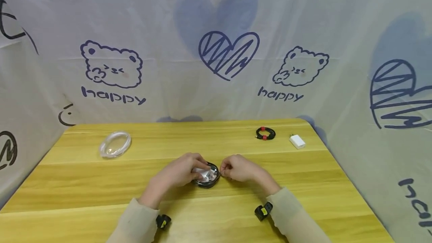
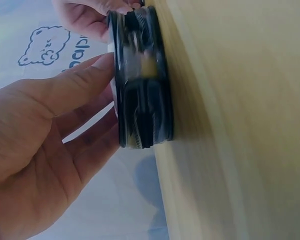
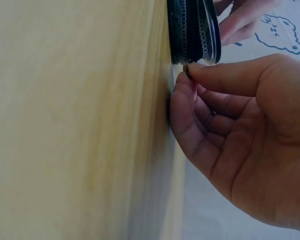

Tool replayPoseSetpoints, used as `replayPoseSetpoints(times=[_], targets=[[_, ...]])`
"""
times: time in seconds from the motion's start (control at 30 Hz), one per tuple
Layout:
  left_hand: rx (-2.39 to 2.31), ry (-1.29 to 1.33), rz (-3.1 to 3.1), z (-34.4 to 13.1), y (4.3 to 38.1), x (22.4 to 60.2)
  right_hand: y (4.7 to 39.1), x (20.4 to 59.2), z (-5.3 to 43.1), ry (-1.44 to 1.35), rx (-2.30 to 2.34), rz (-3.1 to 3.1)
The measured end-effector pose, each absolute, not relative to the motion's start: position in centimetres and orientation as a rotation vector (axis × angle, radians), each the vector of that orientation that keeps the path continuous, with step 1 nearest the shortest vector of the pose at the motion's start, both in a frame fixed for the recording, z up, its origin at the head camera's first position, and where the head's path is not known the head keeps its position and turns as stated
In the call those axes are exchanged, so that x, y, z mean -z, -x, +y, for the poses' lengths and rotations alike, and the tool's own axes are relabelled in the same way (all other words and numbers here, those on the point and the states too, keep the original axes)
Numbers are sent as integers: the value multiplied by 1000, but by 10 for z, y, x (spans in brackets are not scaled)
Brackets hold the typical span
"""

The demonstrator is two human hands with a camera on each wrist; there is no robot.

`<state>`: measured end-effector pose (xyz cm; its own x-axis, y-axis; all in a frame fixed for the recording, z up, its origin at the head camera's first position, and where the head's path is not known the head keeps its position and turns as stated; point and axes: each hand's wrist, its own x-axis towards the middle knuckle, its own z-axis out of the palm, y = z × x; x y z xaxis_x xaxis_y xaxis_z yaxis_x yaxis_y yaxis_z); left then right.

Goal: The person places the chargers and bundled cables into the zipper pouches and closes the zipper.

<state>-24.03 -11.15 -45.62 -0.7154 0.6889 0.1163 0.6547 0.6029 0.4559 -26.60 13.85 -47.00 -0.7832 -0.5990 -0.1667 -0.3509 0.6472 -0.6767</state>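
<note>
A small round zipper case (image 1: 210,177) with black edging and a see-through top lies flat on the wooden table (image 1: 135,183). Pale contents show through its top. My left hand (image 1: 180,170) holds the case from its left side, with thumb and fingers at the upper rim (image 2: 114,100). At the right side of the case, my right hand (image 1: 240,168) pinches the small dark zipper pull (image 3: 189,73) between thumb and index finger. The zipper teeth run around the side wall (image 2: 142,110) of the case. My left fingers cover part of its top.
A coil of clear tubing (image 1: 115,144) lies at the back left of the table. Toward the back right are a coiled black cable (image 1: 270,134) with red ties and a white plug adapter (image 1: 297,141). A printed cloth (image 1: 168,63) hangs behind and beside the table.
</note>
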Motion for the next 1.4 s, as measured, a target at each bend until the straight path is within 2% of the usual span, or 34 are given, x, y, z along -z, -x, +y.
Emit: replayPoseSetpoints(times=[0.5, 1.4], targets=[[-681, -1225, 2735, -107, 235, 453, 267, 474, 136, 782, 891, 2579], [-693, -1041, 2770, -102, 232, 456, 262, 461, 147, 786, 852, 2441]])
